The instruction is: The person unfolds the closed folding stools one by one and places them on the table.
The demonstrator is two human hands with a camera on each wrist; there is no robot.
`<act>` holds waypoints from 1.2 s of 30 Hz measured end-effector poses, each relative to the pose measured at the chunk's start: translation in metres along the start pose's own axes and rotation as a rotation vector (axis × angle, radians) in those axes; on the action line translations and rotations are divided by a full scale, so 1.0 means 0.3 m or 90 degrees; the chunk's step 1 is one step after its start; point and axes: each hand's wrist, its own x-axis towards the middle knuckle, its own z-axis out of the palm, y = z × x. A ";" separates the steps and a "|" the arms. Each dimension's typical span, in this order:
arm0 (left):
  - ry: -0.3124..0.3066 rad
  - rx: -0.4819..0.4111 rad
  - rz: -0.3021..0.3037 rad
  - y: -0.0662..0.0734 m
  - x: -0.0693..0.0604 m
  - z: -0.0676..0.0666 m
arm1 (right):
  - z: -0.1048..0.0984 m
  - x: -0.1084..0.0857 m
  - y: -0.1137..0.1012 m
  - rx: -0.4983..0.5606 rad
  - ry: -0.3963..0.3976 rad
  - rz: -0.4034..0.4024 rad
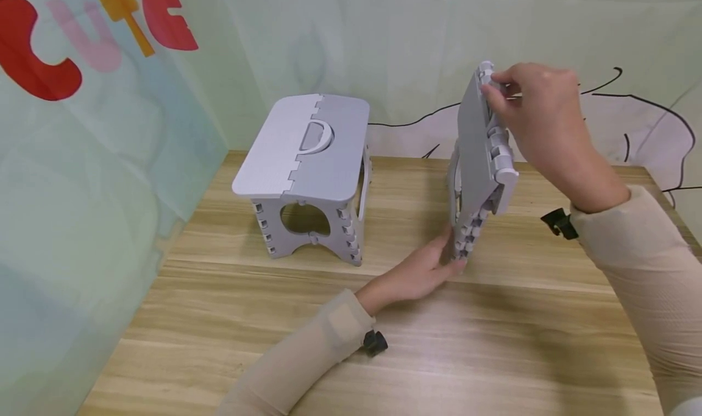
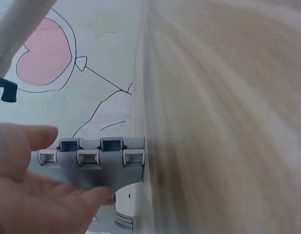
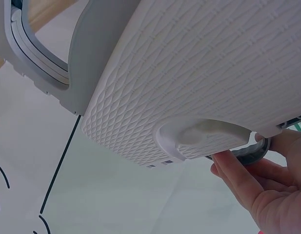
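Observation:
A grey-white folding stool [image 1: 474, 142] stands partly folded on the right of the wooden table, its two top halves hinged steeply upward. At the peak, my right hand [image 1: 543, 111] pinches the carry handle [image 3: 255, 152]. Low down, my left hand [image 1: 419, 273] reaches to the hinged leg panel [image 2: 99, 168], fingers fairly straight beside it and thumb apart from them. Whether those fingertips press on the panel cannot be made out. The textured seat half [image 3: 189, 73] fills much of the right wrist view.
Left of it, a second folding stool [image 1: 307, 154] stands unfolded, its handle lying in the seat. Both are on the wood-grain table [image 1: 219, 318]. A printed cloth backdrop [image 1: 406, 50] hangs behind and at the left. Black straps [image 1: 375, 343] sit at both cuffs.

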 end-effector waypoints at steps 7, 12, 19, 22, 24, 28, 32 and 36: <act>0.114 0.006 -0.004 0.020 0.014 0.008 | 0.002 -0.002 0.002 -0.009 0.000 -0.001; 0.159 -0.031 0.000 0.030 0.027 0.005 | 0.005 -0.002 0.001 -0.006 -0.001 0.001; 0.172 -0.100 0.026 0.029 0.045 0.006 | 0.003 -0.005 -0.001 -0.002 -0.003 0.004; 0.173 -0.104 0.031 0.029 0.048 0.006 | 0.002 -0.004 -0.001 -0.005 0.000 -0.001; 0.174 -0.099 0.033 0.028 0.050 0.007 | 0.001 -0.004 -0.001 -0.007 0.001 0.000; 0.174 -0.085 0.032 0.030 0.050 0.007 | 0.000 -0.004 0.000 -0.001 -0.002 0.002; 0.169 -0.076 0.023 0.035 0.051 0.006 | 0.001 -0.005 0.007 0.012 0.003 -0.009; 0.164 -0.075 0.019 0.033 0.051 0.005 | 0.004 -0.010 0.016 0.029 0.014 -0.022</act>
